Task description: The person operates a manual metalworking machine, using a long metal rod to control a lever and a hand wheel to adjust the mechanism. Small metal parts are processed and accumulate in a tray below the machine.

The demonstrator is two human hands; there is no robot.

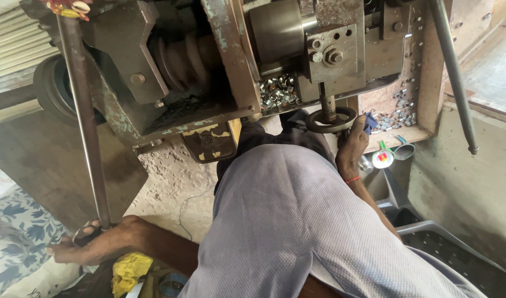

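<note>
The right hand is clenched on the lower rim of the small black handwheel, which sits on a short shaft below the bolted steel block at the machine's front. The left hand is wrapped around the bottom end of the long rusty lever bar, far to the left of the handwheel and lower in view.

To do this well, I judge the wheel should be turned in small, even amounts with the wrist, while the other hand keeps the bar steady instead of jerking it, so both controls move together.

Just left of the handwheel, a heap of small shiny metal rings lies in the machine's tray; a second scatter of rings lies to its right in a wooden box. Below and right of the wheel lie a blue cloth, a small round white-and-red object and a metal funnel. A thin grey rod slants down further right. The person's own grey-clad knee fills the space beneath the wheel and crowds the right forearm.
</note>
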